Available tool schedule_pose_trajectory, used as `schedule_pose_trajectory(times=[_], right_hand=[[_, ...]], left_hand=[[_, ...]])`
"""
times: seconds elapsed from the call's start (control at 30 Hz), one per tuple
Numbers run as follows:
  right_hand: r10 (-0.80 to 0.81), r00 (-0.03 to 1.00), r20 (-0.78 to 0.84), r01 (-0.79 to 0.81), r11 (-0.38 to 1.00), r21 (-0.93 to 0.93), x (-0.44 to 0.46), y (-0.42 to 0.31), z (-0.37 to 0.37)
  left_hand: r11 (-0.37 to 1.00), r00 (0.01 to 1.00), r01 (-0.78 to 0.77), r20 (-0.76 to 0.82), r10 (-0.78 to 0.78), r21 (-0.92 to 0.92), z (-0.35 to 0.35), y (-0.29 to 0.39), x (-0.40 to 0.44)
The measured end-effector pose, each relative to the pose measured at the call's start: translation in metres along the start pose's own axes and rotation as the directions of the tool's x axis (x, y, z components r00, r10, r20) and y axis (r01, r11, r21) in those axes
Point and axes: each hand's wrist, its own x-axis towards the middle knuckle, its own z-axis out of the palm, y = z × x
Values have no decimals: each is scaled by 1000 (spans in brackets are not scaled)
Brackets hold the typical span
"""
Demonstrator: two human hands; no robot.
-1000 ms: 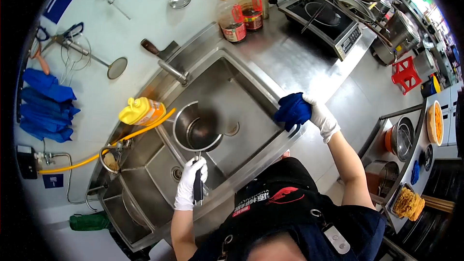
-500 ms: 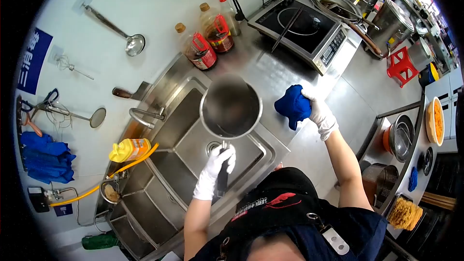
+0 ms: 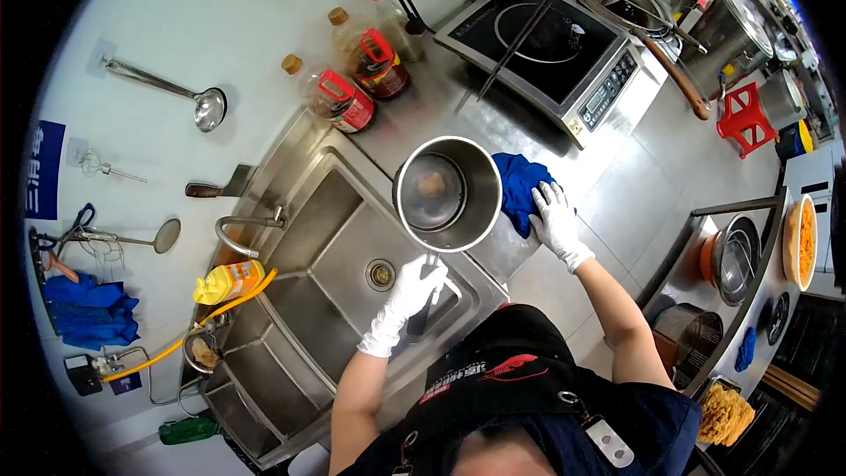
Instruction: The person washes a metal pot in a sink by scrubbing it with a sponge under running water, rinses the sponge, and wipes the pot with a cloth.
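My left hand (image 3: pixel 411 298), in a white glove, is closed round the dark handle of a steel saucepan (image 3: pixel 448 194). The pan hangs over the corner between sink and counter, its open top facing me and its inside wet-looking. Just right of the pan, a crumpled blue cloth (image 3: pixel 520 187) lies on the steel counter (image 3: pixel 423 115). My gloved right hand (image 3: pixel 558 220) rests on the cloth's right edge with its fingers spread.
A steel sink (image 3: pixel 308 300) with a faucet (image 3: pixel 251 229) is at left. Sauce bottles (image 3: pixel 344 101) stand by the wall. An induction cooker (image 3: pixel 546 48) with chopsticks on it is at the back; a red stool (image 3: pixel 746 119) stands on the floor at right.
The saucepan has moved from over the sink to the right, up beside the cloth. The cloth, earlier bunched in my right hand, now lies on the counter, and that hand's fingers have spread.
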Motion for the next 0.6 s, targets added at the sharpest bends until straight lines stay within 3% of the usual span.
schedule_pose_trajectory(times=[0.03, 0.07, 0.13, 0.17, 0.23, 0.3, 0.37, 0.4, 0.5, 0.57, 0.6], right_hand=[[-19, 1000, -1, 19, 1000, 4, 2, 3, 1], [-37, 999, -2, 37, 999, 7, 4, 6, 2], [-61, 998, 24, 60, 997, 52, 9, 11, -1], [-74, 997, 31, 71, 994, 87, 11, 14, -2], [-59, 998, 8, 55, 966, 251, 12, 24, -3], [124, 992, 24, -111, 773, 625, 12, 38, 2], [230, 966, 116, -202, 397, 895, 15, 56, 7], [274, 945, 177, -236, 200, 951, 15, 59, 0], [425, 860, 283, -237, -158, 958, 20, 68, -4], [478, 817, 324, -255, -206, 945, 18, 78, 8], [498, 792, 354, -285, -211, 935, 19, 79, 10]], left_hand=[[999, 1000, 1, -17, 0, 55, 0, -2, 3], [955, 991, -90, -73, 115, 282, -1, -10, 10], [698, 929, -202, -92, 360, 687, 1, -15, 21], [563, 946, -91, -105, 307, 822, 1, -18, 26], [355, 930, -48, -88, 357, 934, 4, -6, 35], [132, 896, -49, -15, 443, 990, 2, -5, 44], [-8, 875, -73, 68, 480, 997, 1, -10, 57], [-79, 864, -80, 109, 492, 994, 0, -10, 62], [-165, 853, -90, 161, 497, 982, 6, -14, 80], [-235, 846, -65, 178, 503, 970, 9, -16, 88], [-199, 867, -69, 157, 473, 978, 12, -17, 91]])
